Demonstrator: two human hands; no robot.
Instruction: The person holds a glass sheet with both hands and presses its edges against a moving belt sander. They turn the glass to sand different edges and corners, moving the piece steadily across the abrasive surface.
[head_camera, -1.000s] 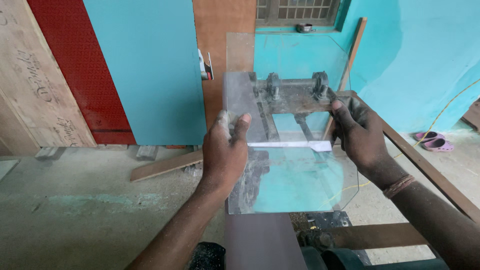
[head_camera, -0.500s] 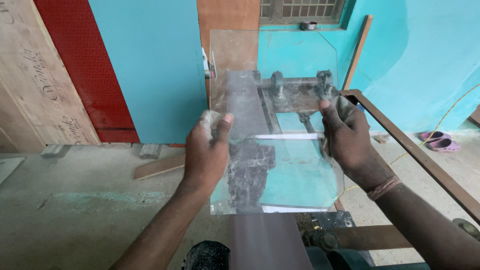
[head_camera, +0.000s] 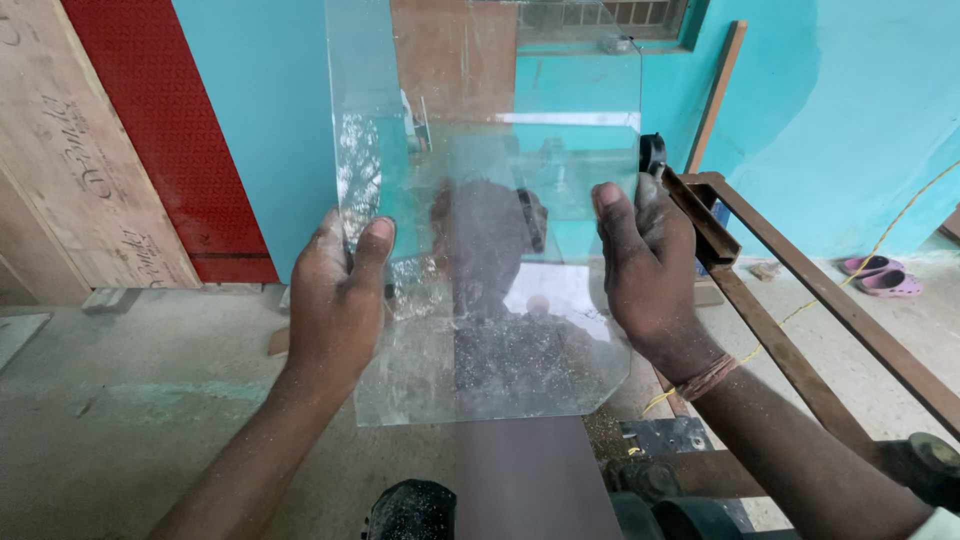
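Note:
I hold a clear, dusty sheet of glass upright in front of me, its top edge out of the frame. My left hand grips its left edge with the thumb on the near face. On the right edge, my right hand grips the same way. A dark reflection shows in the pane. Its lower right corner is cut at an angle.
A rusty metal frame runs from behind my right hand toward the lower right. A belt machine lies below the glass. Red, turquoise and wooden boards lean on the left wall. Pink sandals lie on the floor at right.
Both hands have raised the glass and tipped it upright, closer to my face. It now covers the machine part that was visible behind it.

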